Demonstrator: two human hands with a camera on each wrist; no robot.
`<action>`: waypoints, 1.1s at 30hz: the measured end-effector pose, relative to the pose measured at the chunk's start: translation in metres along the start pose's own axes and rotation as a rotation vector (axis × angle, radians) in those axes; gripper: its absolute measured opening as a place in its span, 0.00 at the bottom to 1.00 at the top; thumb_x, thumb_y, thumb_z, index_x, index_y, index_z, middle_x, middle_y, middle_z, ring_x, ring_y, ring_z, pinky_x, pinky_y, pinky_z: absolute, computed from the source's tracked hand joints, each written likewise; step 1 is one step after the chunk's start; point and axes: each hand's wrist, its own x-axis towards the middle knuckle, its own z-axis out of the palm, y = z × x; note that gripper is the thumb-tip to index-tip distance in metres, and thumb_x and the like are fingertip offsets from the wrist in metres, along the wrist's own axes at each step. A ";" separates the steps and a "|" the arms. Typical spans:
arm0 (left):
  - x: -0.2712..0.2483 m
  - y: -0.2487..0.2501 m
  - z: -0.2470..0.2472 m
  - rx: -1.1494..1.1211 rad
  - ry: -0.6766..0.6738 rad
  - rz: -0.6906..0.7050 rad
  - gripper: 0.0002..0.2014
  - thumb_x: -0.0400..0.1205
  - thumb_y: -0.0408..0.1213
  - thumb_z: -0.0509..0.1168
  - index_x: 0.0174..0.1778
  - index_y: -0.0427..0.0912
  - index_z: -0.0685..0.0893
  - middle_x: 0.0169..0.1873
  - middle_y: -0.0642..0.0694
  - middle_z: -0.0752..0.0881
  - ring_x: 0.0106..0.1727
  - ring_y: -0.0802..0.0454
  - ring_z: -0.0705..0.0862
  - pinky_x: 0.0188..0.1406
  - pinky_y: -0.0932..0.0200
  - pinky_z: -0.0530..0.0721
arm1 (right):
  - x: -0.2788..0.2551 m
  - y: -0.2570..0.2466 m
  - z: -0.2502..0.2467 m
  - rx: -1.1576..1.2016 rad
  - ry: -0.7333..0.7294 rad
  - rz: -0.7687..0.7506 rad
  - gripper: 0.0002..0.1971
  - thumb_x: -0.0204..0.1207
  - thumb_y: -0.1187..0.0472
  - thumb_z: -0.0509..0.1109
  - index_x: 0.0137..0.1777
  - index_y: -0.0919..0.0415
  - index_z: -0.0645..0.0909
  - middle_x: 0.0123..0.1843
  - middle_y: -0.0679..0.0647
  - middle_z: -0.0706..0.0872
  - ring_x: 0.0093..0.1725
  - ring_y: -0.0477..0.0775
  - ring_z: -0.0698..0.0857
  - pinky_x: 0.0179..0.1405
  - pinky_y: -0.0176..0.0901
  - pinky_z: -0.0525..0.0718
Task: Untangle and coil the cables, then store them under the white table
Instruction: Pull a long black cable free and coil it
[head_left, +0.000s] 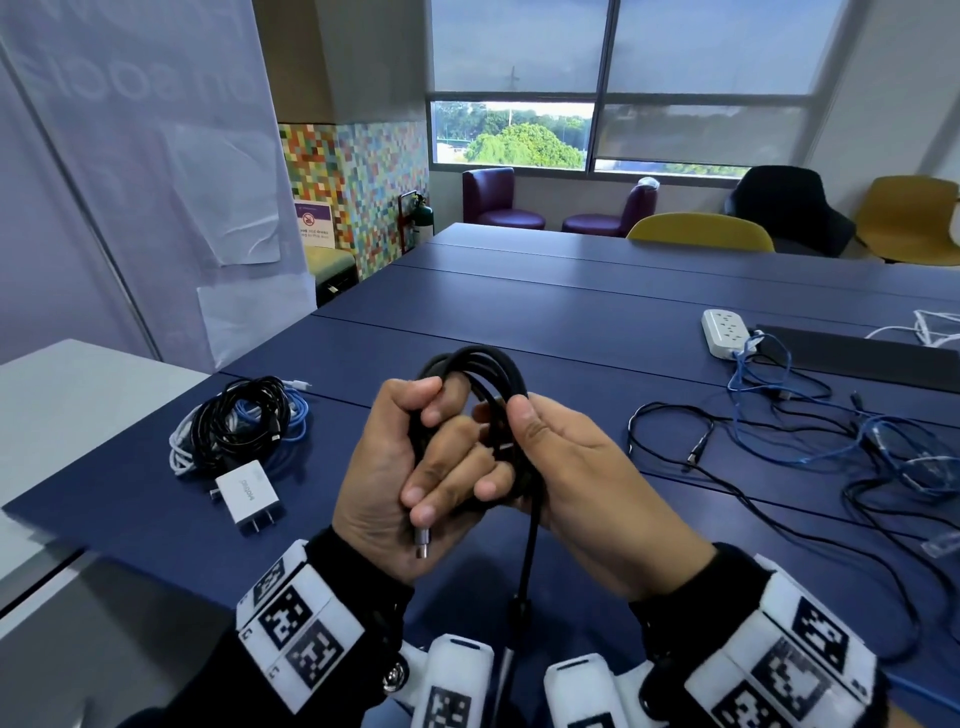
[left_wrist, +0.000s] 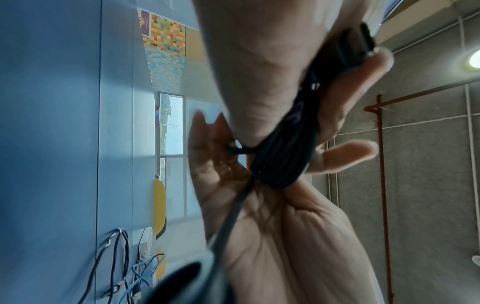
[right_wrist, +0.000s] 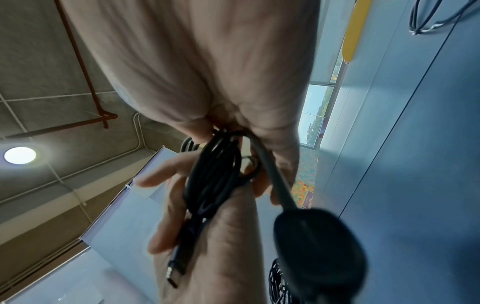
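bare blue tabletop (head_left: 545, 322) lies open ahead. a coiled cable pile (head_left: 239, 421) and charger (head_left: 249, 496) block the left. loose cables (head_left: 810, 441) sprawl across the right.

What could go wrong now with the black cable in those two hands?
The loops might spring apart: the black cable is only held together by the left hand and right hand, with nothing tied round it. Its loose tail hangs down toward the blue table and could catch as the coil is carried. The plug sticking out below the left hand could knock against something.
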 end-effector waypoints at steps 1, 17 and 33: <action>0.000 -0.002 0.001 0.035 0.052 0.013 0.14 0.82 0.41 0.54 0.30 0.44 0.70 0.08 0.50 0.60 0.10 0.51 0.61 0.29 0.58 0.81 | 0.001 0.001 0.000 -0.041 0.036 -0.028 0.17 0.89 0.57 0.53 0.61 0.67 0.79 0.42 0.57 0.80 0.30 0.43 0.82 0.44 0.44 0.82; -0.004 0.003 -0.011 0.619 0.365 0.029 0.18 0.74 0.33 0.61 0.56 0.27 0.84 0.39 0.33 0.86 0.44 0.43 0.85 0.46 0.54 0.86 | 0.013 -0.004 -0.033 -0.855 0.243 -0.306 0.13 0.87 0.63 0.58 0.57 0.51 0.83 0.42 0.46 0.85 0.42 0.46 0.82 0.45 0.48 0.80; 0.018 -0.012 0.022 0.174 0.381 0.059 0.12 0.81 0.38 0.60 0.34 0.46 0.65 0.17 0.54 0.58 0.16 0.59 0.56 0.21 0.63 0.66 | 0.008 0.000 -0.025 -0.559 0.216 -0.347 0.18 0.88 0.63 0.56 0.72 0.51 0.78 0.48 0.49 0.87 0.42 0.61 0.84 0.48 0.58 0.86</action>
